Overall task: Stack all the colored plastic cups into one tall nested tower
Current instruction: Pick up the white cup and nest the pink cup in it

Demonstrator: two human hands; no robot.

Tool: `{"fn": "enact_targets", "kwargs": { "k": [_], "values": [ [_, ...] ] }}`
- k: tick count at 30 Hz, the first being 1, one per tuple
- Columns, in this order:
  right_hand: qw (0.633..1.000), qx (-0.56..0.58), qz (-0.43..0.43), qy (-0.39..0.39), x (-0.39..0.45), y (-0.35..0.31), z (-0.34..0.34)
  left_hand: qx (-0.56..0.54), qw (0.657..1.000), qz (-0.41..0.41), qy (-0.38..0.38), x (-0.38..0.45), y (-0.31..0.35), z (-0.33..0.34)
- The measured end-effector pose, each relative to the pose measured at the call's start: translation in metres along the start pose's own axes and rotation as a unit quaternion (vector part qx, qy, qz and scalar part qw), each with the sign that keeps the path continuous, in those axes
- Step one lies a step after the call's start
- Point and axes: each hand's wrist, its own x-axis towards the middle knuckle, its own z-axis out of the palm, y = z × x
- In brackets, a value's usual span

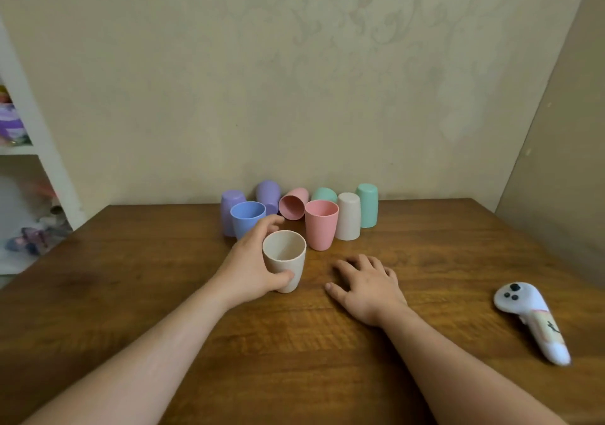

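Gripping the beige cup (284,261) near its base, your left hand (252,267) wraps it, thumb in front and fingers curled behind. Tilt it and it could knock the blue cup (246,218) just beyond your fingers. Your right hand (366,285) lies flat on the table (294,359), fingers loosely spread, holding nothing. The upright pink cup (320,224) stands just past it; other cups cluster at the far edge, some inverted, one tipped over.
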Motion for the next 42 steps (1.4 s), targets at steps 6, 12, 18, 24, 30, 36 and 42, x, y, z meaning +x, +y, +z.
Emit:
{"fn": "enact_targets", "kwargs": {
  "k": [6,12,18,24,30,36,42],
  "values": [
    [1.0,-0.009,-0.002,-0.004,-0.002,-0.002,0.0,-0.163,0.979,-0.123,0.027,-0.008,-0.024,0.043],
    [1.0,0.003,0.0,-0.02,-0.003,-0.001,0.002,-0.093,0.988,-0.121,0.036,-0.005,-0.029,0.047],
    [0.989,0.11,0.082,0.049,0.031,-0.004,-0.052,-0.084,0.986,-0.14,0.015,0.017,-0.028,0.037],
    [0.971,0.156,0.01,0.18,0.079,-0.031,-0.103,-0.017,0.985,-0.143,0.092,0.021,-0.031,0.039],
    [0.998,-0.01,-0.052,0.018,0.092,-0.06,-0.072,-0.031,0.989,-0.125,0.065,0.018,-0.038,0.039],
    [0.989,0.078,-0.031,0.123,0.075,-0.052,-0.049,-0.085,0.988,-0.114,0.067,0.018,-0.039,0.036],
    [0.972,0.178,0.024,0.149,0.054,-0.028,-0.045,-0.148,0.982,-0.098,0.07,0.015,-0.043,0.035]
  ]
}}
